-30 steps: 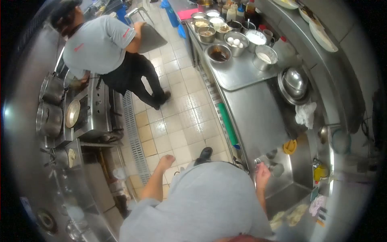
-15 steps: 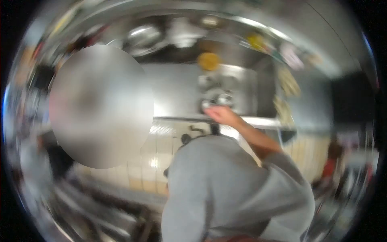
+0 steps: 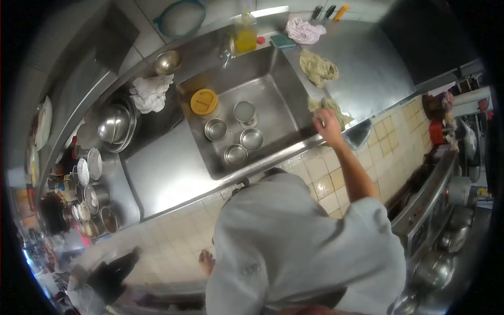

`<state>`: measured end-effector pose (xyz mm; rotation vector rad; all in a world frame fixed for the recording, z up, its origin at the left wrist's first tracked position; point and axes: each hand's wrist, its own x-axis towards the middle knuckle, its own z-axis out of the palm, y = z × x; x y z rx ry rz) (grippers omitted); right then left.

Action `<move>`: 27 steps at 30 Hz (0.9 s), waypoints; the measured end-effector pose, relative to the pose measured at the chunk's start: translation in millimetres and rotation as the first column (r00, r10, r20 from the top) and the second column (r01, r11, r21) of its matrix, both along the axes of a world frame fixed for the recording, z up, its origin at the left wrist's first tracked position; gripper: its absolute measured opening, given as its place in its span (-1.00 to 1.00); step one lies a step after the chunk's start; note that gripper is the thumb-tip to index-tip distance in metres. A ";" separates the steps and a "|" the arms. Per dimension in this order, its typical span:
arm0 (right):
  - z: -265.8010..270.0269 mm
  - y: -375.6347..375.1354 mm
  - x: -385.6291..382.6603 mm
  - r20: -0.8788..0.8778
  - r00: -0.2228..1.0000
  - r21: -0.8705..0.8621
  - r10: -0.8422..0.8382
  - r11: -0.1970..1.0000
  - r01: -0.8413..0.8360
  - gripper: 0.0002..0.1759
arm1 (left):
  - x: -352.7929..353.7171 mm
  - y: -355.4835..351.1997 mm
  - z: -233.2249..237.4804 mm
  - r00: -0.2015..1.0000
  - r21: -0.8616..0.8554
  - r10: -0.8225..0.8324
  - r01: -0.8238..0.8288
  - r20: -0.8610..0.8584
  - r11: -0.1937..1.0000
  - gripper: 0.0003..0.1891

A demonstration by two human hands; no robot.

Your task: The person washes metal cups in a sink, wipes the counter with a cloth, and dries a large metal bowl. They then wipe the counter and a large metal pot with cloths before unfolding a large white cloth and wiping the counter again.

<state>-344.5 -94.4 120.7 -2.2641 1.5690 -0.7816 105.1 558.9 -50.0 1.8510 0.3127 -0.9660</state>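
My right hand (image 3: 328, 126) is at the sink's right edge, its fingers closed on a crumpled cream-yellow rubber glove (image 3: 336, 109) on the steel counter. A second such glove (image 3: 318, 68) lies just behind it. My left hand (image 3: 206, 261) hangs low beside my body, partly hidden by my sleeve; its fingers look loosely apart with nothing in them. In the steel sink (image 3: 286, 100) stand several small round metal containers, among them one at the front (image 3: 235, 155) and one at the back (image 3: 244, 112). A container with a yellow lid (image 3: 203, 102) stands in its back left corner.
Behind the sink are a tap (image 3: 226, 56), a bottle of yellow liquid (image 3: 245, 37), a green sponge (image 3: 282, 41) and a pink cloth (image 3: 305, 31). Metal bowls (image 3: 116, 123) and a white cloth (image 3: 151, 93) lie left. A person (image 3: 107, 275) is at lower left.
My right hand has left the metal containers in the sink and moved right onto the nearer glove. The view has turned, and my left hand now shows at my side.
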 end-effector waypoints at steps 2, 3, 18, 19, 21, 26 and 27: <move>-6.3 -10.4 -37.0 -0.032 0.998 -0.006 -0.051 0.999 0.051 -0.57 | -0.4 -48.7 42.1 0.992 0.022 -0.124 0.125 -0.033 0.992 -0.73; -10.9 -14.0 -52.1 -0.068 0.993 -0.011 -0.100 0.995 0.100 -0.50 | -6.6 -73.8 58.0 0.984 0.072 -0.177 0.179 -0.034 0.981 -0.72; -46.0 -86.1 -54.8 0.349 0.925 0.358 0.153 0.890 -0.282 -0.60 | -96.7 -201.7 103.9 0.901 0.361 -0.340 0.233 0.270 0.903 -0.55; -34.1 -88.0 -28.0 0.345 0.919 0.349 0.189 0.883 -0.313 -0.60 | -102.9 -203.7 110.3 0.907 0.324 -0.294 0.192 0.302 0.926 -0.56; -25.1 -92.2 16.2 0.628 0.775 0.498 0.073 0.727 -0.472 -0.66 | -115.3 -204.2 135.4 0.907 0.320 -0.256 0.145 0.336 0.936 -0.56; 16.0 -66.3 163.9 0.749 0.632 0.516 0.198 0.423 -0.745 -0.82 | -157.6 -186.5 210.1 0.868 0.271 -0.152 0.021 0.472 0.962 -0.58; 13.3 -59.2 185.4 0.713 0.649 0.547 0.264 0.368 -0.752 -0.83 | -168.2 -183.6 238.1 0.891 0.281 -0.095 -0.038 0.444 0.959 -0.59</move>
